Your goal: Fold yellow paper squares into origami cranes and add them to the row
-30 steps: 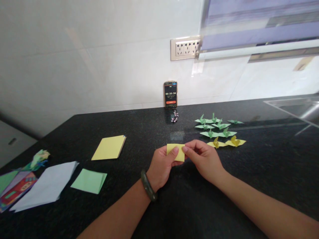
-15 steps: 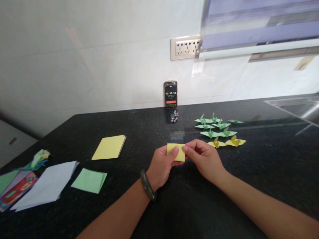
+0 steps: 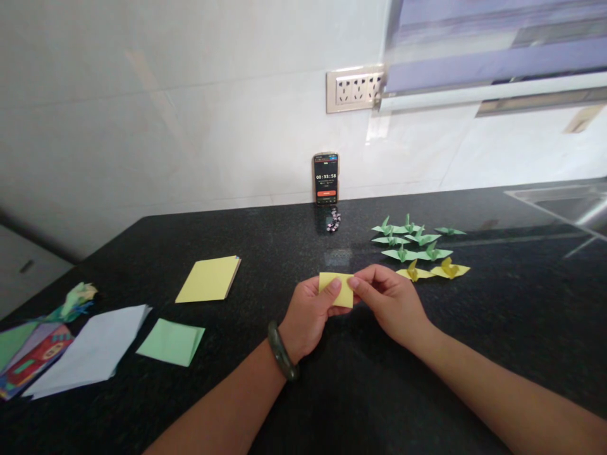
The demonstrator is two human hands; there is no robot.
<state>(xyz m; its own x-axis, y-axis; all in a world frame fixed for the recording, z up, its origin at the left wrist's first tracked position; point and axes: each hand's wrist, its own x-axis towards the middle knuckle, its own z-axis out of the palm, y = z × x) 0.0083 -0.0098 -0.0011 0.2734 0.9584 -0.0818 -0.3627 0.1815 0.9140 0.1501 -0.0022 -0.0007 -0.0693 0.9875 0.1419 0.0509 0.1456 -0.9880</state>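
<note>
A small folded yellow paper point(image 3: 337, 287) is held just above the black counter point(image 3: 332, 392) at the centre. My left hand point(image 3: 307, 318), with a dark bangle on its wrist, pinches the paper's left side, thumb on top. My right hand point(image 3: 389, 302) pinches the paper's right edge between thumb and fingers. Both hands are closed on the paper.
Several green paper cranes point(image 3: 408, 239) and two yellow cranes point(image 3: 434, 270) lie to the right. A yellow paper stack point(image 3: 208, 279), a green sheet point(image 3: 171, 342), a white sheet point(image 3: 90, 352) and coloured papers point(image 3: 28, 354) lie to the left. A phone point(image 3: 325, 178) leans on the wall, beads point(image 3: 334, 220) before it.
</note>
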